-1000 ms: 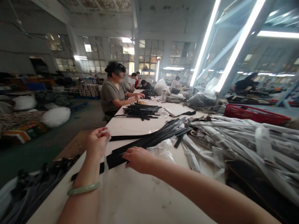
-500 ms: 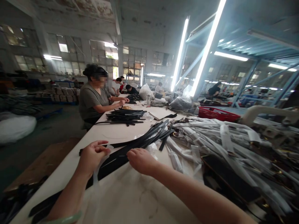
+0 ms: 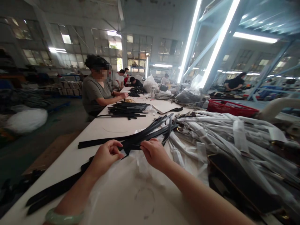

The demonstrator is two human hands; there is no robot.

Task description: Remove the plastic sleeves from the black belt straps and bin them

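Note:
Over the white table (image 3: 131, 193), my left hand (image 3: 105, 157) is closed in a pinch on a thin clear plastic sleeve (image 3: 122, 152), whose faint length trails down beside the forearm. My right hand (image 3: 154, 153) is closed on a narrow black strap (image 3: 134, 147), its free part pointing toward the left fingertips. Whether the strap's tip is inside the sleeve I cannot tell. Behind both hands lies a bundle of black straps (image 3: 152, 131). More black straps (image 3: 55, 189) lie under and beside my left forearm. Crumpled clear plastic (image 3: 142, 164) rests just below my right hand.
A heap of straps wrapped in white film (image 3: 211, 128) covers the right side. Behind it stands a red basket (image 3: 231, 107). Farther up the table is another pile of black straps (image 3: 128, 109), with a co-worker (image 3: 97, 89) seated at the left edge.
My right hand has lifted a black strap off the bundle and moved slightly right. My left hand has moved right, toward it, with the plastic sleeve. The view has shifted a little.

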